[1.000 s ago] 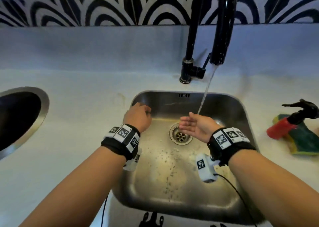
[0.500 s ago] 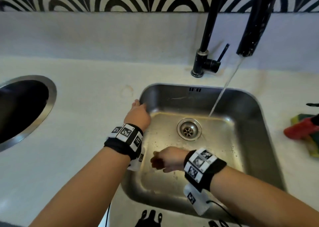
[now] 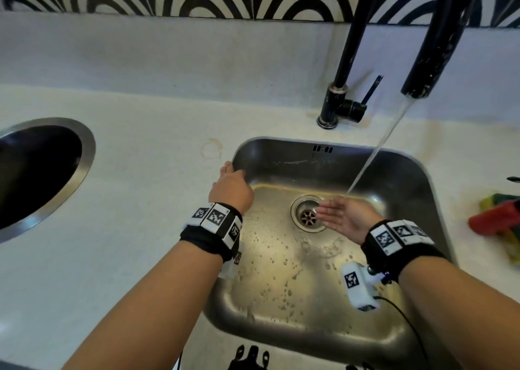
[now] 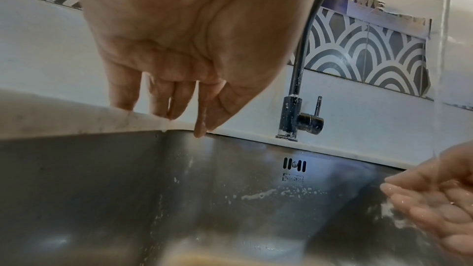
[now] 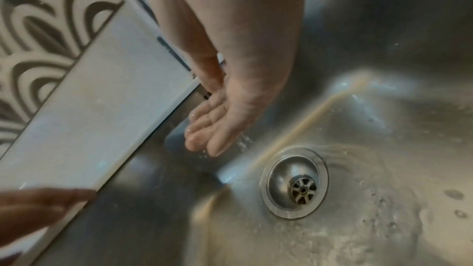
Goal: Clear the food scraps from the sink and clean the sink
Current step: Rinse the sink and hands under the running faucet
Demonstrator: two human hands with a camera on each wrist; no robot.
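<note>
The steel sink (image 3: 416, 178) is wet, with water drops and small pale specks over its floor around the drain (image 3: 308, 215) (image 5: 297, 183). A stream of water (image 3: 374, 156) runs from the black tap spout (image 3: 433, 40). My right hand (image 3: 342, 215) (image 5: 217, 126) is cupped palm-up under the stream beside the drain, fingers straight and together, holding nothing solid. My left hand (image 3: 232, 185) (image 4: 179, 98) rests its fingertips on the sink's back-left rim, fingers hanging down and holding nothing.
A round steel-rimmed opening (image 3: 39, 172) is set in the white counter (image 3: 140, 201) at the left. A red spray bottle (image 3: 495, 217) lies on a green-and-yellow sponge (image 3: 515, 251) at the right. The tap base and lever (image 3: 343, 108) stand behind the sink.
My right hand went from under the stream to the sink's near left floor, curled, and has come back cupped under the water. The left hand has stayed on the rim.
</note>
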